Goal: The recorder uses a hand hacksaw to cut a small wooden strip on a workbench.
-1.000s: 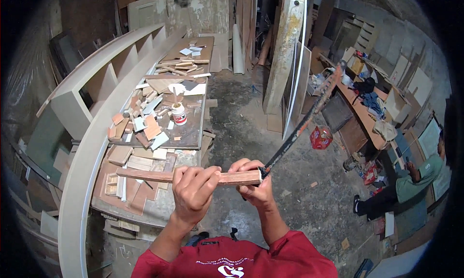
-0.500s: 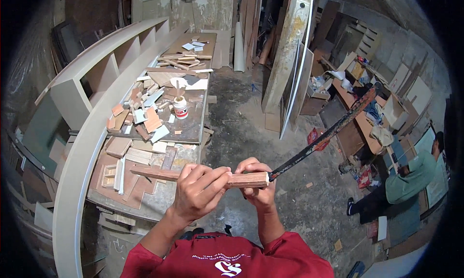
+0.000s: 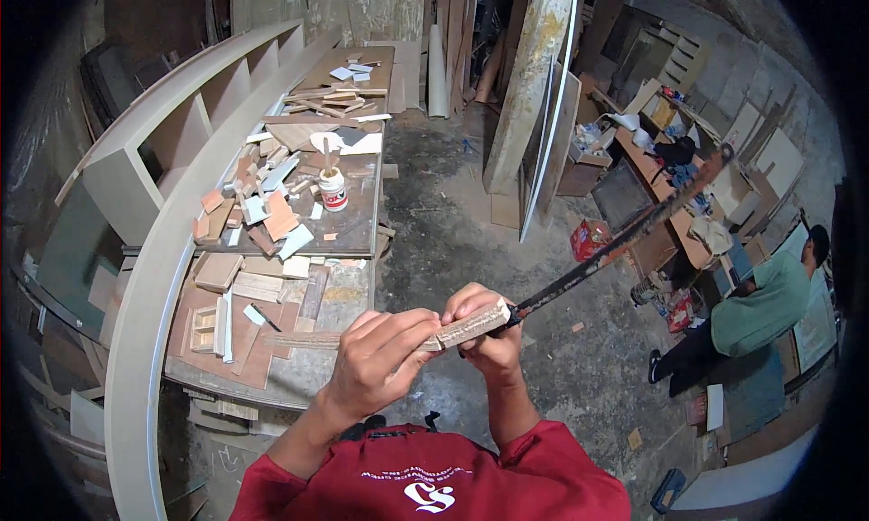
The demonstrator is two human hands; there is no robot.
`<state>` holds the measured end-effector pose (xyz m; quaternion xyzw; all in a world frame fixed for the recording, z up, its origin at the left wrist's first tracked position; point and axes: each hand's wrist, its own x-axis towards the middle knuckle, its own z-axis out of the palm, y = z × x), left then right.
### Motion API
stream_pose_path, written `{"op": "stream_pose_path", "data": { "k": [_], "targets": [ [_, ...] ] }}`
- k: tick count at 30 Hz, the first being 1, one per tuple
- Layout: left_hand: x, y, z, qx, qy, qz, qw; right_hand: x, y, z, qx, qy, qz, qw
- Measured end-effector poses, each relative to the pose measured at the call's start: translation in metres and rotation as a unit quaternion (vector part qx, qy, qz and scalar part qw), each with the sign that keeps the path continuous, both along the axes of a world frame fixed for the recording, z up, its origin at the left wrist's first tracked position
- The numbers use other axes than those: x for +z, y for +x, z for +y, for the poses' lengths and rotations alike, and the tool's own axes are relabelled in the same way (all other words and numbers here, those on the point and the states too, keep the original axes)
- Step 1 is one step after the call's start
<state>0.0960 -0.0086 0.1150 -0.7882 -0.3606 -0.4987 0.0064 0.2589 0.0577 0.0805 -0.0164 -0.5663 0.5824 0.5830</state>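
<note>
My left hand (image 3: 376, 358) is closed around a narrow wooden strip (image 3: 312, 339) in front of my chest. My right hand (image 3: 489, 340) grips its right end piece (image 3: 480, 322), thumb side up. Between the hands the wood shows a kink, with the right piece angled upward; I cannot tell whether the two parts are fully separate. A long, dark, rust-marked metal bar (image 3: 625, 238) slants up and right from beside my right hand. My fingers hide its near end, so how it is held is unclear.
A workbench (image 3: 344, 290) at left carries several wood offcuts (image 3: 281, 218), a white tub (image 3: 332, 191) with a stick in it, and a small divided wooden box (image 3: 206, 329). A long cabinet frame (image 3: 136, 340) lies along its left. A person in green (image 3: 765, 313) is at far right.
The wooden strip was straight and now bends between my hands, its right end tipped up. It has also rolled, showing a paler face. The dark bar has shifted slightly right.
</note>
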Motion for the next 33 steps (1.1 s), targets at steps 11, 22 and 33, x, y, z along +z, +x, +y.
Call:
{"op": "stream_pose_path", "data": {
  "k": [11,22,33],
  "targets": [
    [-0.006,-0.005,-0.004,0.008,-0.057,-0.069,0.996,0.017,-0.001,-0.010,0.028,-0.227,-0.100,0.968],
    [-0.024,-0.016,-0.007,0.003,-0.106,-0.100,0.989,0.020,-0.007,-0.005,0.239,-0.399,-0.069,0.883],
    [-0.053,-0.029,-0.001,-0.029,-0.161,-0.148,0.975,0.003,-0.018,0.000,0.314,-0.482,-0.026,0.817]
  ]
}}
